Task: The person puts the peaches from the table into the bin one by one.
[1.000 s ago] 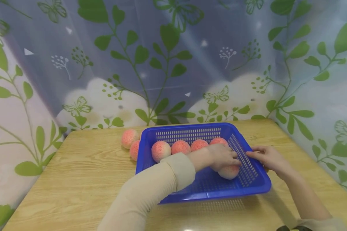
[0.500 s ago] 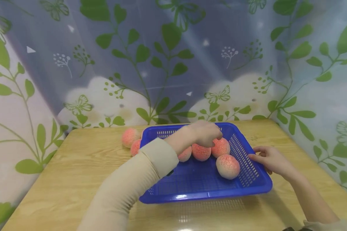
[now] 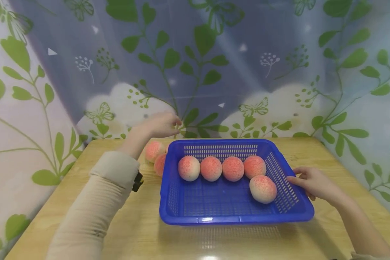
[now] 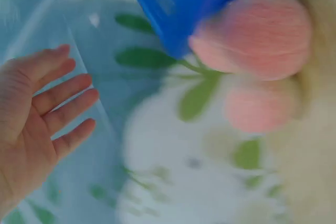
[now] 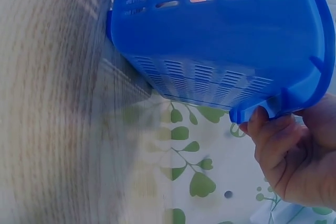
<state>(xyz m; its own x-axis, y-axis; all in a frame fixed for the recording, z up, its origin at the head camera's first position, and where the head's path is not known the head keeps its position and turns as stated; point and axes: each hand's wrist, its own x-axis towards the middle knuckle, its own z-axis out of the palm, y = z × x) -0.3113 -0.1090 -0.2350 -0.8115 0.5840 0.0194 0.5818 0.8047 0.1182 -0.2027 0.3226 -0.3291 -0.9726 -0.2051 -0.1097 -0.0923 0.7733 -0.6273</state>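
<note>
Over the far left part of the desk [image 3: 133, 224], the left hand [image 3: 164, 124] hangs in the air, its fingers loosely apart and nothing in them; a beige sleeve [image 3: 94, 198] covers that arm. Below the hand, near the desk's far left corner, lies a pink-and-cream peach [image 3: 154, 151], with a second peach [image 3: 159, 165] a little closer to the near edge and a third peach [image 4: 210, 48] mostly hidden in the head view. All three are just left of a blue basket [image 3: 237, 219], which sits right of the desk's middle, its far rim toward the far edge. Inside, a row of four peaches [image 3: 212, 168] runs along the far side, and one more peach [image 3: 263, 189] sits in front of the row's right end. The right hand [image 3: 315, 182] grips the basket's right rim, thumb on top, fingers curled underneath. A leafy cloth [image 3: 370, 119] hangs beyond the desk's right edge.
</note>
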